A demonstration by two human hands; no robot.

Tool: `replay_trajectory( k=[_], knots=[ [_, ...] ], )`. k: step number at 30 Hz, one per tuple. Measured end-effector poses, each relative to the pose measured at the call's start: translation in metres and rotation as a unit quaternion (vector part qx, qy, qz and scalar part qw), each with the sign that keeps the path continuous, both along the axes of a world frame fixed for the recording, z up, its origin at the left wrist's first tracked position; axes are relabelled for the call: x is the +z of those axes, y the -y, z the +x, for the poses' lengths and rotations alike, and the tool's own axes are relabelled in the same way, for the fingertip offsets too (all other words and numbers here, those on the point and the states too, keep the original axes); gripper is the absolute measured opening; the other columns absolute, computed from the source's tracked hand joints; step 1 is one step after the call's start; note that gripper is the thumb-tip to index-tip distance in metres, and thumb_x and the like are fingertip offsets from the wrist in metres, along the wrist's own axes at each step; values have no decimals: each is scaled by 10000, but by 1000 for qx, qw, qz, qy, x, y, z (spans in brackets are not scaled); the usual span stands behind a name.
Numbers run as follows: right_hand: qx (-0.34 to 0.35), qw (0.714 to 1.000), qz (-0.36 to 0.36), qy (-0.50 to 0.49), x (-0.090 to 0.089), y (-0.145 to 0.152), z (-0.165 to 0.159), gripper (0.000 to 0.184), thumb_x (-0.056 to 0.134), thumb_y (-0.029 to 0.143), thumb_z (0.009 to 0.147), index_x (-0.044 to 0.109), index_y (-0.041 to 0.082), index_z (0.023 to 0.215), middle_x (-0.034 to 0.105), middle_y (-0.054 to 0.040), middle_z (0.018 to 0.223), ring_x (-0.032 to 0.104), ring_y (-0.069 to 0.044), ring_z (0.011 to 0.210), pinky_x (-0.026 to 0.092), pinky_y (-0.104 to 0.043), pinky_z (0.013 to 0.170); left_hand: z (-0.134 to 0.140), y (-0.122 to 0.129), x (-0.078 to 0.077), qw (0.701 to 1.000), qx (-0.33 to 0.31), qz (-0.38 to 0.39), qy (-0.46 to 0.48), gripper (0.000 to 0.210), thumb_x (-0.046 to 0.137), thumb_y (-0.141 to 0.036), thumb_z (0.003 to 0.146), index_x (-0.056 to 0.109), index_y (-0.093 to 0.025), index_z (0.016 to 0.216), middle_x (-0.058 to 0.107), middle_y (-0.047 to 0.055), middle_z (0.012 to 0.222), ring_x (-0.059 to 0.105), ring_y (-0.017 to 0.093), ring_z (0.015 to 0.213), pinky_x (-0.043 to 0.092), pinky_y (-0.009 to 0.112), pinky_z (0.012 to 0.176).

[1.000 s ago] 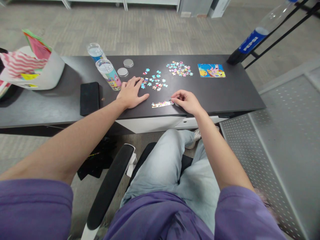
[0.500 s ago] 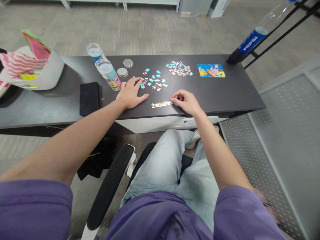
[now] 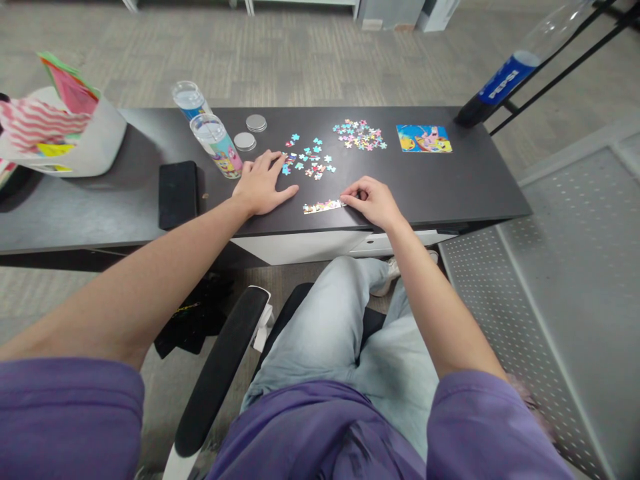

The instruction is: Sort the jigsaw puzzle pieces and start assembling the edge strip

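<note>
My right hand (image 3: 373, 202) is closed in a pinch at the right end of a short joined strip of jigsaw pieces (image 3: 321, 207) near the desk's front edge. The fingers mostly cover the jigsaw piece in that pinch. Flat on the dark desk, my left hand (image 3: 261, 185) has its fingers spread, the tips touching the left side of a loose scatter of jigsaw pieces (image 3: 314, 159). A denser pile of jigsaw pieces (image 3: 361, 135) lies farther back. To its right is a colourful cartoon picture card (image 3: 424, 139).
Two clear printed tubs, the nearer one (image 3: 220, 148) beside my left hand, stand by two silver lids (image 3: 245, 141). A black phone-like slab (image 3: 178, 195) and a white bin (image 3: 103, 143) of coloured packets are at left. A Pepsi bottle (image 3: 505, 80) stands at the right rear corner.
Both hands keep nearly the same places and poses. Only the view has shifted very slightly.
</note>
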State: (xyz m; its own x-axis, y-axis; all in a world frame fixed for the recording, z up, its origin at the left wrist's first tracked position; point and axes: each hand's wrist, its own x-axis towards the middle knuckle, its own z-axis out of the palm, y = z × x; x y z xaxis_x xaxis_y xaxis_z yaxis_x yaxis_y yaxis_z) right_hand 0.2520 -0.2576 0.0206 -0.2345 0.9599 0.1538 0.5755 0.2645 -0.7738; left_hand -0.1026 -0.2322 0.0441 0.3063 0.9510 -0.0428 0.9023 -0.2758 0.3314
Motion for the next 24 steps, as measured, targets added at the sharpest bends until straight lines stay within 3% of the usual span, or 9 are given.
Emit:
replay_trajectory(
  k=[4,10,17,24],
  knots=[
    [-1,1000,6,2,1,1,-3,95,1014,321,1008,942,303,950,800,-63,1012,591,-258,813,527,-456,858,0,0,-1,1000,0,0,7,1114,581,-758,1151,397,-207,2102,344,197,2171,240,476,2068,232,747,1690],
    [-4,1000,4,20,4,2,-4,118,1015,310,980,909,307,930,797,-64,997,630,-281,848,541,-462,857,-1,-1,-2,1000,-2,4,12,1098,589,-765,1148,403,-254,2101,363,174,2167,256,478,2062,235,753,1690],
    [6,1000,3,16,4,3,-2,132,1018,324,962,894,313,917,785,-70,992,648,-298,852,540,-478,851,0,0,0,1000,3,-3,-10,1108,568,-757,1162,384,-201,2103,330,208,2171,226,465,2073,252,723,1688],
    [21,1000,5,4,2,2,1,204,1056,460,950,906,324,927,790,-84,1009,651,-316,852,564,-511,865,-1,0,-1,1000,4,1,-9,1101,557,-769,1161,399,-218,2101,337,191,2173,241,454,2073,257,712,1687]
  ],
)
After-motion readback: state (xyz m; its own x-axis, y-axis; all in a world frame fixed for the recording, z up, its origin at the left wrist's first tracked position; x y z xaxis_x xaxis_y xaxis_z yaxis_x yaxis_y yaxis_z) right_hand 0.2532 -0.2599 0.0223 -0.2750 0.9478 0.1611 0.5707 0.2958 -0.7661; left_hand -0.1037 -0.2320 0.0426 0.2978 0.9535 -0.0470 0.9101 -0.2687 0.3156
